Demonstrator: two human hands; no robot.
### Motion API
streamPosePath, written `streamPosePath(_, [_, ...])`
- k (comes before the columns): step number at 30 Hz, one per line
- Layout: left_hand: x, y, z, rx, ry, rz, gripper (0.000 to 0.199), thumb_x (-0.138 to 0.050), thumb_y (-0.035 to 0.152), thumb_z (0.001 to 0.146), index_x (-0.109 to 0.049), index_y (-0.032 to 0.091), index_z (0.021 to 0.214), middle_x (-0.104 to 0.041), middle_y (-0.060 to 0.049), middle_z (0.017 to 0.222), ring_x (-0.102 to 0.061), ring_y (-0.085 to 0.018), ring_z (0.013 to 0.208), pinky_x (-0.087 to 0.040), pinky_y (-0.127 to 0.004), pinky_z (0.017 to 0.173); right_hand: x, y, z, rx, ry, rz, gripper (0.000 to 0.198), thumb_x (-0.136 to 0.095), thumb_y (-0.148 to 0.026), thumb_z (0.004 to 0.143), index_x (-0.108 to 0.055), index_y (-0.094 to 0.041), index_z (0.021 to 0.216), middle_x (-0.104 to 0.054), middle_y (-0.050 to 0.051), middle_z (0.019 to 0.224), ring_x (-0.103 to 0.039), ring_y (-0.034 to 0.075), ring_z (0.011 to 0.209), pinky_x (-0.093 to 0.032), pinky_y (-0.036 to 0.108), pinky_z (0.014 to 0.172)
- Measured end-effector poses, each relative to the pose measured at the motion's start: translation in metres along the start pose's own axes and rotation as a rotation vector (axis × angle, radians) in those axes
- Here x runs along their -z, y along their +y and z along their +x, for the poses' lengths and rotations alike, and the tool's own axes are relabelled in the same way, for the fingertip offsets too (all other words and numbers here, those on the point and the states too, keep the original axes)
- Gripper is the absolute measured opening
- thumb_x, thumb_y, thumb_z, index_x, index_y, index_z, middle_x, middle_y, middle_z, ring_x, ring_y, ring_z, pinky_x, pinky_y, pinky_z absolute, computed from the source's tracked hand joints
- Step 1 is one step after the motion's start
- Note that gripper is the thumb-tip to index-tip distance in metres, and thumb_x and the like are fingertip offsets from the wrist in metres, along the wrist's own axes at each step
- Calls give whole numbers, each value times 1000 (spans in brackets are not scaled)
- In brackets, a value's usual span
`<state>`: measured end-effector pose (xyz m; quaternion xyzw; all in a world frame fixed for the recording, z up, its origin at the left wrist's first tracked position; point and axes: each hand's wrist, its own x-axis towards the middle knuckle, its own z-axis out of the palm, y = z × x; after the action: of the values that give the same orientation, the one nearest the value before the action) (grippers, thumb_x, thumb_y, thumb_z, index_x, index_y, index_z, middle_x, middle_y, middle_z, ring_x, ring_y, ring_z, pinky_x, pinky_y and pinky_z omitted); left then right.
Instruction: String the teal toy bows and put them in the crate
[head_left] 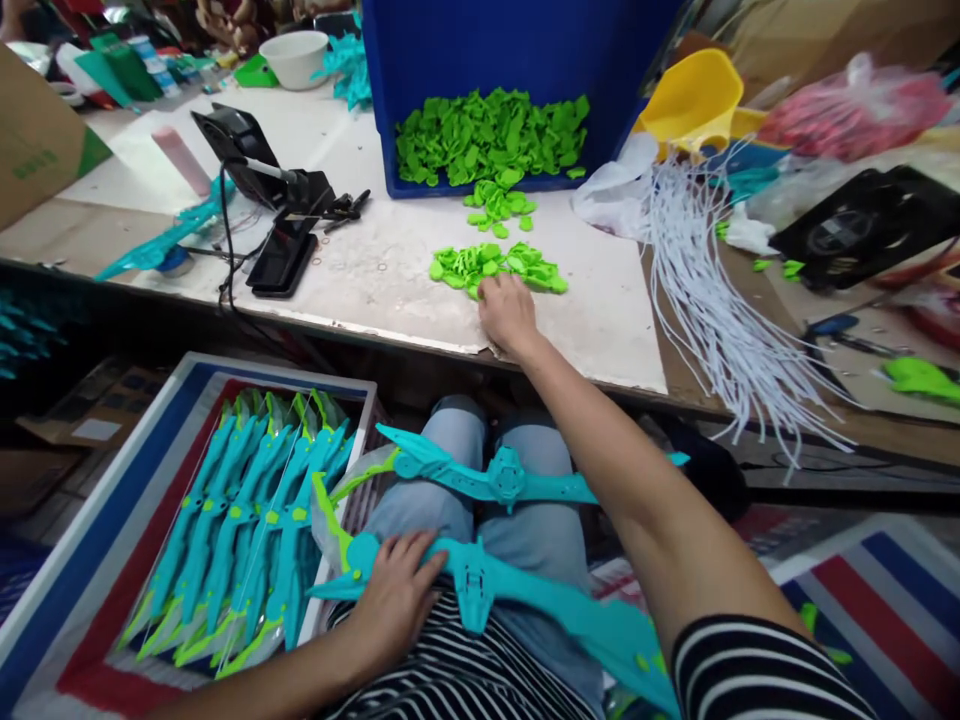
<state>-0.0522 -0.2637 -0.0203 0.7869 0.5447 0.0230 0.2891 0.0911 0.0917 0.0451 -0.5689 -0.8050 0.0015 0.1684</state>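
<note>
My left hand [397, 592] lies over the left part of a teal toy bow [551, 588] across my lap, its fingers curled onto the plastic. A lime-green end piece sticks up from that bow. Farther out on my knees rests a second teal toy bow [441, 474], partly hidden behind my right arm. My right hand [508, 312] is on the table at the near edge of a small heap of lime-green plastic pieces [541, 270]. Its fingers are bent and close together, and the fingertips are hidden, so I cannot make out what they hold.
Behind the heap a tipped blue bin [517, 45] spills more green pieces [487, 135]. White cords [705, 290] hang over the table edge at right, near a black fan [862, 225]. A phone [281, 262] lies left. A crate [281, 362] of stacked bows [240, 520] stands beside my left leg.
</note>
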Motion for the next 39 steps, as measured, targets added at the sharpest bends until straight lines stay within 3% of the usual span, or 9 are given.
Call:
streamPosePath(5, [20,-10,-11,51,118,-278,34,-49,24,89,-57,21,122,-53,-13,133,-51,-25,122,-47,-43,100,19,16,-44,-69,93,44,32,-51,-22,82,-58,-15,112,-58,14,100,-48,28,96,-41,38,82])
streamPosePath(10, [60,0,56,-128,191,-140,40,-52,27,88,-52,18,127,-49,-14,137,-44,-28,129,-39,-48,106,25,49,-91,-73,93,21,30,-49,-30,86,-62,-15,108,-56,13,87,-49,29,88,-43,40,77])
streamPosePath(12, [66,10,96,-166,114,-19,54,-60,29,83,-46,15,133,-45,-18,141,-39,-32,133,-34,-50,108,24,59,-99,-14,75,29,29,-48,-33,89,-64,-15,103,-56,13,90,-50,29,90,-44,42,80])
streamPosePath(17, [60,25,160,-81,-252,85,87,-67,37,79,-21,8,147,-61,-23,120,-58,-36,113,-45,-44,92,27,71,-97,162,-7,47,27,-45,-27,92,-62,-16,109,-57,14,120,-48,29,107,-43,45,88])
streamPosePath(22, [68,9,183,-56,-298,-62,104,-75,35,68,-15,10,150,-53,-21,134,-54,-35,119,-45,-35,90,36,70,-105,198,-29,98,30,-46,-22,91,-60,-11,116,-60,16,124,-49,30,110,-42,48,93])
streamPosePath(24, [75,-1,194,-50,-325,-172,98,-75,34,66,-26,8,147,-54,-20,134,-54,-33,118,-43,-33,92,37,64,-125,219,-2,145,31,-45,-25,93,-60,-12,116,-60,14,125,-49,28,112,-41,48,96])
streamPosePath(30, [75,-12,219,110,-431,-775,33,-54,30,85,-66,11,109,-70,-7,99,-62,-19,89,-46,-28,79,14,41,-219,341,-106,346,32,-41,-31,95,-65,-20,113,-66,11,119,-57,26,105,-49,45,85])
streamPosePath(34, [65,-10,225,269,-456,-1061,20,-60,25,83,-70,11,94,-70,-4,83,-60,-14,77,-45,-27,75,-3,39,-244,311,-169,329,33,-40,-29,96,-66,-19,114,-65,12,122,-57,27,110,-49,45,85])
streamPosePath(39, [62,-11,225,262,-478,-1110,23,-66,33,79,-69,11,85,-64,-1,71,-54,-11,67,-43,-25,68,-12,37,-245,185,-149,389,28,-45,-28,94,-67,-22,112,-64,11,124,-55,27,117,-49,47,91])
